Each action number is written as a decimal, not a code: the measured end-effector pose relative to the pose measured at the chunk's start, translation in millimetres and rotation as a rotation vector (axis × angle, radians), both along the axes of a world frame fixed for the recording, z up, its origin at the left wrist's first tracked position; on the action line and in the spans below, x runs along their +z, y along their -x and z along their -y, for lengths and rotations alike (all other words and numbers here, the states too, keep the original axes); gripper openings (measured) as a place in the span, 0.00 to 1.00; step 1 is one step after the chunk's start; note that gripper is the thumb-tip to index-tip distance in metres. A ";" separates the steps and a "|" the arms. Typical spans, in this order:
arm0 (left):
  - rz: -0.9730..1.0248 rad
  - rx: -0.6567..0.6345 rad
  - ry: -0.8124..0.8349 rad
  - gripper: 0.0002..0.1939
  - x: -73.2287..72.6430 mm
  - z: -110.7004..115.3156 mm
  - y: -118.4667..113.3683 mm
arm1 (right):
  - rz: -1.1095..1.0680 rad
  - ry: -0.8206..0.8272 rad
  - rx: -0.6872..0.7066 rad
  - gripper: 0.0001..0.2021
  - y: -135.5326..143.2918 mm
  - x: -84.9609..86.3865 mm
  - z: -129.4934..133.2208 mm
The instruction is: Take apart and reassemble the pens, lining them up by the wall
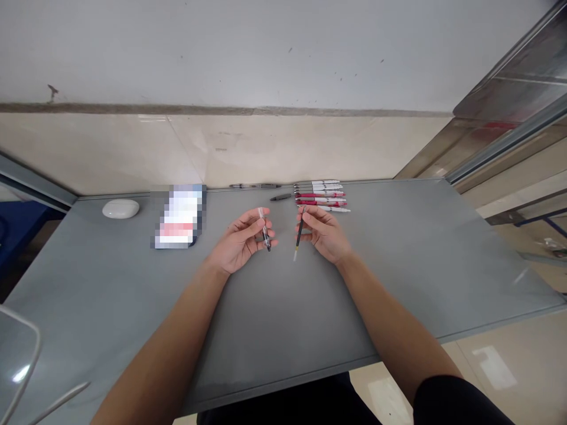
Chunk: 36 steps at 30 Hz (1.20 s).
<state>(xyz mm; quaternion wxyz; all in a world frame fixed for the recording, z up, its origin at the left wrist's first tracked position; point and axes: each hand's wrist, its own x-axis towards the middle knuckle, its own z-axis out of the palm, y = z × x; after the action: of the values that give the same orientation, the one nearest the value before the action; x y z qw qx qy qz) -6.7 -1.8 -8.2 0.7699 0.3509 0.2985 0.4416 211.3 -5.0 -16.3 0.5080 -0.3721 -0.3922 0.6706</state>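
My left hand [241, 239] is closed on a clear pen barrel [265, 234] with a dark lower end, held tilted above the grey table. Between the thumb and fingers of my right hand [325, 233] is a pen refill [299, 234], black along most of its length, with a yellowish band and a pale lower end. The two parts are apart. Just beyond my hands lies a dark pen cap or grip piece [280, 197]. Several white and red pens [321, 195] lie in a stack behind my right hand.
A clear and dark pen [254, 186] lies along the back edge of the grey table [283, 313]. On the left are a phone [181, 216] with a blurred screen and a white rounded case or mouse [120, 208]. A white cable [33, 354] hangs at the lower left. A wall [283, 147] borders the back.
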 end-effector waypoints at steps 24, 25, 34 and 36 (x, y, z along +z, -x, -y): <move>0.036 -0.123 0.010 0.10 -4.3 1.4 5.8 | -0.023 -0.060 0.136 0.08 -1.7 3.2 4.2; 0.034 -0.120 0.009 0.10 -4.3 1.4 5.9 | -0.026 -0.065 0.136 0.07 -1.9 2.9 4.1; 0.005 0.008 -0.029 0.05 -3.1 0.8 1.7 | 0.034 -0.041 0.020 0.11 0.1 2.1 1.1; -0.002 0.044 -0.024 0.05 -2.2 0.3 0.4 | 0.066 -0.043 -0.053 0.12 1.0 1.3 -0.1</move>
<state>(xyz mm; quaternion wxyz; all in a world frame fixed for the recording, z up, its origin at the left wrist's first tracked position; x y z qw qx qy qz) -7.1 -2.0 -10.4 0.7555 0.3540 0.3016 0.4615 210.3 -4.9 -15.0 0.5201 -0.3933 -0.4134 0.6356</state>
